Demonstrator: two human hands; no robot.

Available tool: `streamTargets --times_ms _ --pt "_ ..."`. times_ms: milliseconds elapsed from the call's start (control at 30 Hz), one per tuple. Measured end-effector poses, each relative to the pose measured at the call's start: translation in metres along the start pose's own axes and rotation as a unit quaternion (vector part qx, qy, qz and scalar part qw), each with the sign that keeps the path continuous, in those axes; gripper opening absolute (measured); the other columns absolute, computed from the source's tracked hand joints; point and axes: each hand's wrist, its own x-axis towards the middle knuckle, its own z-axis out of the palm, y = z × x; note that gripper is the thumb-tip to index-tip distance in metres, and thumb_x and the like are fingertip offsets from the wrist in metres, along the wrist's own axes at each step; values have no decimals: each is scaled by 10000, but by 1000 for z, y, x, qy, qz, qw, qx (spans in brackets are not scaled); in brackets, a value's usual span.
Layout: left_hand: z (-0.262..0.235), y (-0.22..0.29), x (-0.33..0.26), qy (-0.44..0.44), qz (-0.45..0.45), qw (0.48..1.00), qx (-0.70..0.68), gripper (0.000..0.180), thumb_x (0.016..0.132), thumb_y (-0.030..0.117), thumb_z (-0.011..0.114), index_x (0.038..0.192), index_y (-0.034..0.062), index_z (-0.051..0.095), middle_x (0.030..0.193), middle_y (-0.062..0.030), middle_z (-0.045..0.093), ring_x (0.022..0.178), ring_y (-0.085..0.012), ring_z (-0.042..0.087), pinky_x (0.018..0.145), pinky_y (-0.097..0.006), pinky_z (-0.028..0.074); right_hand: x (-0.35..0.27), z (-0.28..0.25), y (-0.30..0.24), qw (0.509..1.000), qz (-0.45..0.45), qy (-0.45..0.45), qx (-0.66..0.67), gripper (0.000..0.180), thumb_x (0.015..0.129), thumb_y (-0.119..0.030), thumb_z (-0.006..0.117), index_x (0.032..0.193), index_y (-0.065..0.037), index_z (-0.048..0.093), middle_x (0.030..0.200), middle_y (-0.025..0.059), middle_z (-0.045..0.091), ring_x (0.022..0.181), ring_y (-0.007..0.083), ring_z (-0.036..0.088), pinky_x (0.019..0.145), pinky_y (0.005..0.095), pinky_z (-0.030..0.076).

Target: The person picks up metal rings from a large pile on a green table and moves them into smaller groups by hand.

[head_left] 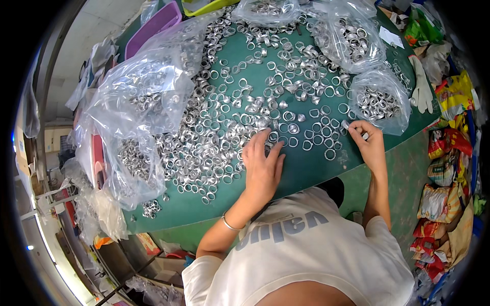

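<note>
A: Left hand [263, 166]?
B: Flat, fingers spread on the rings [224, 127] heaped on the green table [306, 168]; gripping nothing.
A: Right hand [368, 143]?
B: Pinching one ring; fingertips hide it.
A: Farther?
B: Bags [380, 99] of rings, contents blurred.

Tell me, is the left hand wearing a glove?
No, the left hand is bare, resting flat on the metal rings, with only a thin bracelet at the wrist.

A green table [306, 168] carries loose metal rings [240, 117] across its middle, with clear ring-filled bags [148, 97] from nine to two o'clock.
</note>
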Motion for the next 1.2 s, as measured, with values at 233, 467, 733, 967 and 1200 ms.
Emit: streamTargets --times_ms 233,467,733,967,1200 --pt "-4 -8 -22 -7 -30 999 -40 330 749 33 678 1071 58 611 1204 -135 492 1061 -314 479 880 -415 365 -1 -15 3 869 165 -154 439 102 905 -80 553 961 -10 601 827 71 604 613 92 490 472 168 329" --pt "-9 -12 -54 -80 -45 994 -55 361 728 69 709 1071 39 601 1147 -120 505 963 -301 480 836 -400 384 3 21 0 649 97 -167 736 152 972 -176 430 1053 -49 453 874 89 473 703 112 483 376 203 340" --pt "-7 -16 -35 -17 -43 998 -43 377 731 49 698 1092 40 591 1135 -110 509 958 -289 497 832 -398 384 9 46 -44 946 111 -215 214 149 867 -71 592 1000 -22 636 711 -8 516 537 65 482 427 213 319" --pt "0 -17 29 88 -80 992 34 356 749 40 675 1095 47 592 1137 -108 529 996 -285 510 879 -411 348 6 89 -63 971 -149 -93 -165 225 752 -163 705 956 -83 655 738 83 567 613 278 563 561 367 433" --pt "8 -54 19 129 -36 989 -65 271 756 -13 629 1022 34 606 988 -85 592 912 -256 544 781 -364 361 14 71 -61 982 -48 -134 -126 165 784 -148 680 916 -52 658 749 102 623 619 259 593 552 362 443"
